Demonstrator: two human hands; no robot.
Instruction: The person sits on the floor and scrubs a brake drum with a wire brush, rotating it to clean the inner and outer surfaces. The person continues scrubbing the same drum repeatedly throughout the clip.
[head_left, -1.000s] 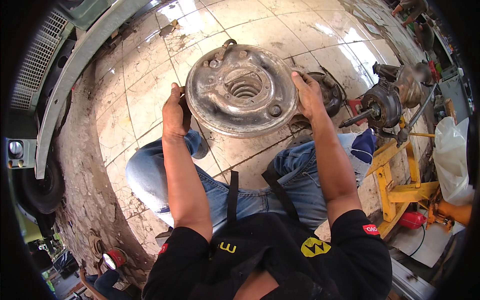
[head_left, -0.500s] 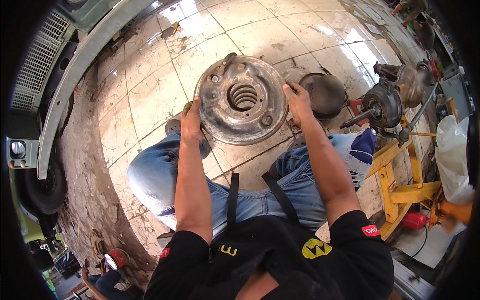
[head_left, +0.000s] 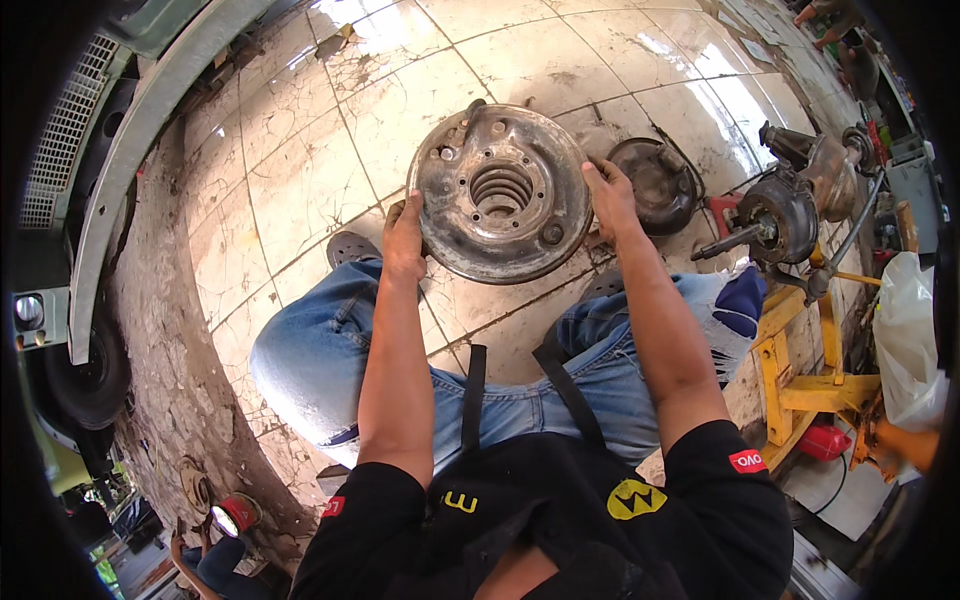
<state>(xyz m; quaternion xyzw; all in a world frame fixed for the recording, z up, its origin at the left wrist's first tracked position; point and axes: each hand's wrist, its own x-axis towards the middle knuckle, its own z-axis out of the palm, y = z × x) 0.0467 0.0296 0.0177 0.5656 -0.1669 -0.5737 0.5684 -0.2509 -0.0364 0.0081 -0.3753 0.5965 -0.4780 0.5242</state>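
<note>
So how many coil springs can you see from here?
1 coil spring, showing through the central hole of the round metal plate held between the left hand and right hand. Others may be hidden.

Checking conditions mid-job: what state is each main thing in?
Brake backing plate: held, grimy
Left hand: gripping plate's left rim
Right hand: gripping plate's right rim
Coil spring: partly hidden, showing through plate's hole
Dark round metal part: lying unheld
Tiled floor: cracked, dirty
Jeans: torn on right leg
</note>
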